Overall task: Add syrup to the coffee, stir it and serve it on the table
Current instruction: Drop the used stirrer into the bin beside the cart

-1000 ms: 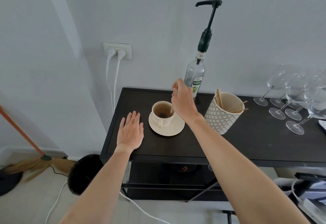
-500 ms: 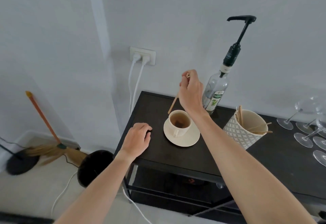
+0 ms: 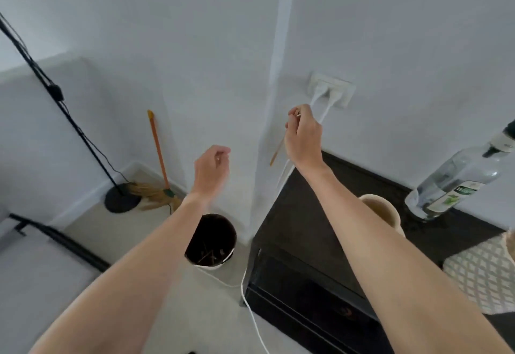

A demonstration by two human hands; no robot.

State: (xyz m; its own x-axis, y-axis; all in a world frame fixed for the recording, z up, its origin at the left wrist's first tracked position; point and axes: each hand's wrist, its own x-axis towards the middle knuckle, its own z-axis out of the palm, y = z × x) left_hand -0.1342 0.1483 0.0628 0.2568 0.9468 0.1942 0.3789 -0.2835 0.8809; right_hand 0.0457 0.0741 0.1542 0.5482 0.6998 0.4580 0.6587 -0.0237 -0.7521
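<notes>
The right hand point(image 3: 303, 137) fingers pinch a stirrer point(image 3: 276, 152) hanging below them, left of the desk point(image 3: 312, 214), with the cup point(image 3: 383, 208) behind that forearm, while the left hand point(image 3: 212, 171) curls loosely, empty.

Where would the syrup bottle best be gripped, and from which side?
Around the clear glass body of the syrup bottle, probably above the label, coming from its front-left, the open side toward the cup. The wall stands behind it, and the narrow neck with the pump offers a poorer hold.
</notes>
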